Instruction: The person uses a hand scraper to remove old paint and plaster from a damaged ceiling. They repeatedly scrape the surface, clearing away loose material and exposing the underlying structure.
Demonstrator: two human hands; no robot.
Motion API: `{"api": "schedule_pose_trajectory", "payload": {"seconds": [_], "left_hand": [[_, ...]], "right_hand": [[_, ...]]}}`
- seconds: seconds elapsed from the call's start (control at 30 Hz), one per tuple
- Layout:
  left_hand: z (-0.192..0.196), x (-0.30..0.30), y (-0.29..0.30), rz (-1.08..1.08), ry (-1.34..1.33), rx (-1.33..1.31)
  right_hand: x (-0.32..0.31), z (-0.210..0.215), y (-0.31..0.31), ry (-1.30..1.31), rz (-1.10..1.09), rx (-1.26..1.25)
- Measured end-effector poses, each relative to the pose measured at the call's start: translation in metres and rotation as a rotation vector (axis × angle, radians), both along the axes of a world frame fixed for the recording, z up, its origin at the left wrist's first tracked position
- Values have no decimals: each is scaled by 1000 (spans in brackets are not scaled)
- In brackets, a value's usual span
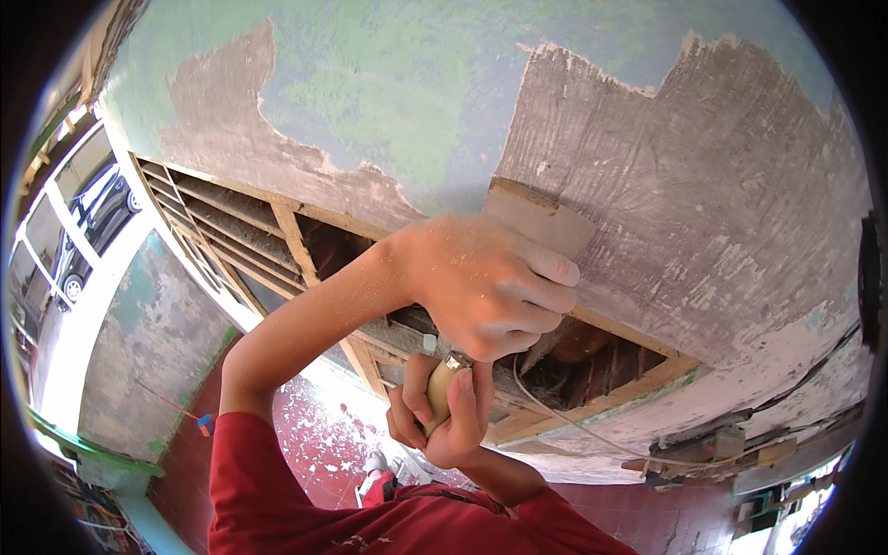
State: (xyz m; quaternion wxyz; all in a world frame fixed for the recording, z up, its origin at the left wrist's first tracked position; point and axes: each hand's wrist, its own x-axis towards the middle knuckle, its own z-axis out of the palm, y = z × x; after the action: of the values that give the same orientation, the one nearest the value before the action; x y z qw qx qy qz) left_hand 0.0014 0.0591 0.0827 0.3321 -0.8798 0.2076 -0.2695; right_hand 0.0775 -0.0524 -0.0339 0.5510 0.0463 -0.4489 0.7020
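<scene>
A wide flat scraper lies against the wall, its thin blade (541, 220) at the edge between green paint (388, 83) and bare grey-brown plaster (638, 157). A rusty brown strip runs along the blade's far edge. Dusted with pale powder, my left hand (499, 287) is closed over the blade's lower part and hides it. Below it, my right hand (444, 407) is wrapped round the yellowish scraper handle (442, 393), which has a metal collar on top. The join between handle and blade is hidden behind my left hand.
Wooden-framed openings (287, 236) run along the wall beneath the painted area. A thin cable (592, 433) hangs at the right. Paint flakes (319, 430) litter the red floor. Boards (703, 450) are piled at the lower right, and a dark car (102, 213) stands outside at left.
</scene>
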Motion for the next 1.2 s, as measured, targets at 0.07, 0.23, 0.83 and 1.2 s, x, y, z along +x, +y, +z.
{"api": "schedule_pose_trajectory", "payload": {"seconds": [0.07,0.23,0.83,1.2], "left_hand": [[-2,-1,-3,21,5,-8],[-2,4,-1,-5,17,-13],[-2,-4,-2,-22,36,-11],[8,-1,2,12,22,49]], "right_hand": [[0,-1,-3,4,-3,-25],[5,-8,-1,4,20,-7],[-15,-1,-5,40,-30,-41],[-3,1,9,17,-14,47]]}}
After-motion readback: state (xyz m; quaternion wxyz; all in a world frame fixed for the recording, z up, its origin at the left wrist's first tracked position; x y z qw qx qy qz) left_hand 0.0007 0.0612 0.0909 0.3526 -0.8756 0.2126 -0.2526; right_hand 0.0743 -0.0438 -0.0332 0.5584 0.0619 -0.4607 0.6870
